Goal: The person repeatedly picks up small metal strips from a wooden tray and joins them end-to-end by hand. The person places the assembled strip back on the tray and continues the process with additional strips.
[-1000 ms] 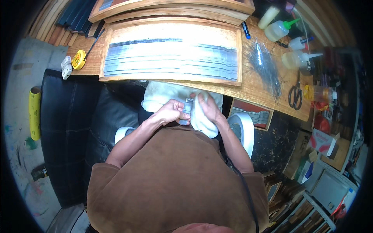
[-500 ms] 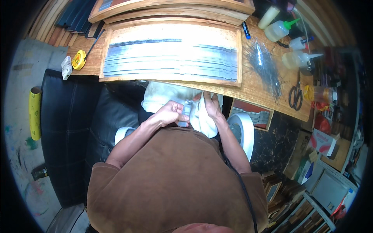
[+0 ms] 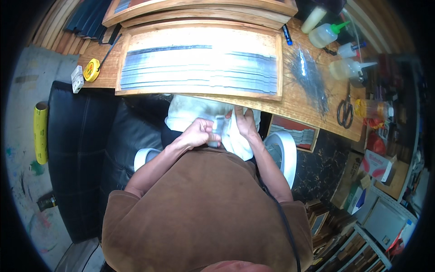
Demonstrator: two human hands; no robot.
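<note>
Over my lap, just under the table's front edge, my left hand is closed with a small flat grey-blue strip pinched between thumb and fingers. The strip is slightly smeared by motion. Beside it my right hand grips a bunched white cloth, its fingertips partly hidden in the folds. More white fabric lies across my lap. On the table ahead, a shallow wooden tray holds rows of similar grey-blue strips, with strong glare across its middle.
More wooden trays are stacked behind. A yellow tape measure sits at the left. To the right lie thin dark wires, scissors and squeeze bottles. White chair arms flank me; a black sofa stands left.
The strip has shifted slightly in my left hand and looks more blurred. The right hand and cloth have moved only a little. Everything on the table stays put.
</note>
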